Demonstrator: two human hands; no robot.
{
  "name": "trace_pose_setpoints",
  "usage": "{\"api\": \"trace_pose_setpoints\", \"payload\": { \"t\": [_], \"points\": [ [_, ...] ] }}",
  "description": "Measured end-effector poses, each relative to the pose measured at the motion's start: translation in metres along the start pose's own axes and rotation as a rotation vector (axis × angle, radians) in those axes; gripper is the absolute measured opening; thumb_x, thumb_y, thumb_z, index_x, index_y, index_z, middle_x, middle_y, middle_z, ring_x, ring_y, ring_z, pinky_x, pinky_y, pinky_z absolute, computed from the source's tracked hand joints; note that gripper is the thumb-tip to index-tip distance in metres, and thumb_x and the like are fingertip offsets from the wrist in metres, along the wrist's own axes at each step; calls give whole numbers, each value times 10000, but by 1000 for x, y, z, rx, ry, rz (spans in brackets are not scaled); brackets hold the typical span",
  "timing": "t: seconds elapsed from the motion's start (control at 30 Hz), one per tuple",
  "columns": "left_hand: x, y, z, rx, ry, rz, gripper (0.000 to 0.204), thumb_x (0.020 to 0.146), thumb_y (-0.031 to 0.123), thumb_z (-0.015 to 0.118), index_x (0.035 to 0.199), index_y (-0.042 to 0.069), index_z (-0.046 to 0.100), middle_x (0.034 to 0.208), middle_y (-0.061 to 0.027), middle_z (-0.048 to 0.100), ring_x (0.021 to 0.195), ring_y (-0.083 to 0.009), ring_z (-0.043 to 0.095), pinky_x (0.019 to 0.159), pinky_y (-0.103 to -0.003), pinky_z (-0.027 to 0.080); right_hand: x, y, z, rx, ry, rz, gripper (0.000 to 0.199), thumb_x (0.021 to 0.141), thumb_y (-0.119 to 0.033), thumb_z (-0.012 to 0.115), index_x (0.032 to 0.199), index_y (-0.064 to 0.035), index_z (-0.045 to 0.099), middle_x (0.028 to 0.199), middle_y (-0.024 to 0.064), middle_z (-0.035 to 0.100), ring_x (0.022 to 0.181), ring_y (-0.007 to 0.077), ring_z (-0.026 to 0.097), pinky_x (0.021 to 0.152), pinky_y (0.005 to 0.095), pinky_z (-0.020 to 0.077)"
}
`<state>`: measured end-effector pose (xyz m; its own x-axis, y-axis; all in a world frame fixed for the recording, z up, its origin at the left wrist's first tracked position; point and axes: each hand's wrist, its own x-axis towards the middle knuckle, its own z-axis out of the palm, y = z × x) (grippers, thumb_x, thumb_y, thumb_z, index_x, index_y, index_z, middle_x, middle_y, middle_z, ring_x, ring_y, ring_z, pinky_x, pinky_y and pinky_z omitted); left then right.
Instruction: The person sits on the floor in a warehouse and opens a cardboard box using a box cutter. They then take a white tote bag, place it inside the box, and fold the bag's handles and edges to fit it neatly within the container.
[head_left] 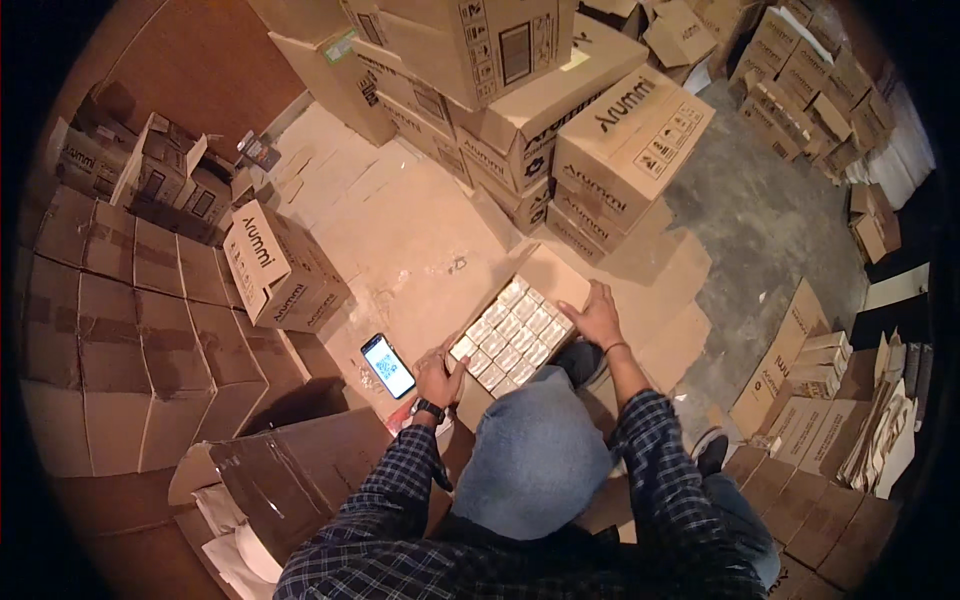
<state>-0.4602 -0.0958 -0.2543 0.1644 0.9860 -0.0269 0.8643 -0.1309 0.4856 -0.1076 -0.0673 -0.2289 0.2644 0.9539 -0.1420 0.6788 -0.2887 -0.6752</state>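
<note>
An open cardboard box stands in front of my knee, its far flap folded outward. Rows of small pale packs in shiny clear wrap fill it. My left hand grips the box's left edge, the thumb over the rim near the packs. On the right edge, my right hand has hold of the box wall, its fingers curled along it. A phone with a lit screen lies on the floor beside my left hand.
Large cartons are stacked ahead. More cartons form a wall on the left, with a single carton beside them. Flattened cardboard and boxes lie at the right. An open carton stands near my left forearm.
</note>
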Motion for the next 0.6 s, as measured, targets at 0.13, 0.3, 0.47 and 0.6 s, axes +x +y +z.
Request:
{"api": "trace_pose_setpoints", "payload": {
  "t": [0.13, 0.3, 0.47, 0.6],
  "points": [
    [6, -19, -4, -38, 154, -200, 352, 909, 356, 544, 1126, 118, 686, 1078, -138, 676, 1020, -295, 592, 949, -441, 337, 10, -30, -8, -4, -151, -144, 869, 720, -518, 755, 1296, 53, 441, 1286, 246, 493, 1210, 382, 482, 1009, 427, 417],
    [27, -47, -17, 53, 407, -201, 271, 950, 135, 488, 1170, 140, 646, 1074, -130, 675, 915, -318, 569, 881, -404, 416, 6, -63, 41, -71, -242, -141, 885, 717, -547, 747, 1281, 44, 407, 1286, 222, 473, 1210, 383, 483, 997, 508, 402],
    [43, -80, -19, -137, 333, -212, 294, 980, 253, 461, 1117, 88, 662, 1005, -151, 658, 939, -300, 567, 875, -399, 433, -10, -72, 56, -291, -136, -87, 809, 699, -557, 742, 1185, 22, 453, 1127, 189, 516, 1095, 343, 520, 941, 515, 410],
    [45, -85, -8, -445, 366, -284, 293, 980, 259, 498, 1043, 20, 656, 1025, -134, 659, 897, -231, 597, 834, -349, 461, -16, -76, 51, -327, -127, -179, 784, 707, -511, 734, 1169, 57, 455, 1112, 210, 524, 1076, 363, 527, 898, 464, 457]
  ]
}}
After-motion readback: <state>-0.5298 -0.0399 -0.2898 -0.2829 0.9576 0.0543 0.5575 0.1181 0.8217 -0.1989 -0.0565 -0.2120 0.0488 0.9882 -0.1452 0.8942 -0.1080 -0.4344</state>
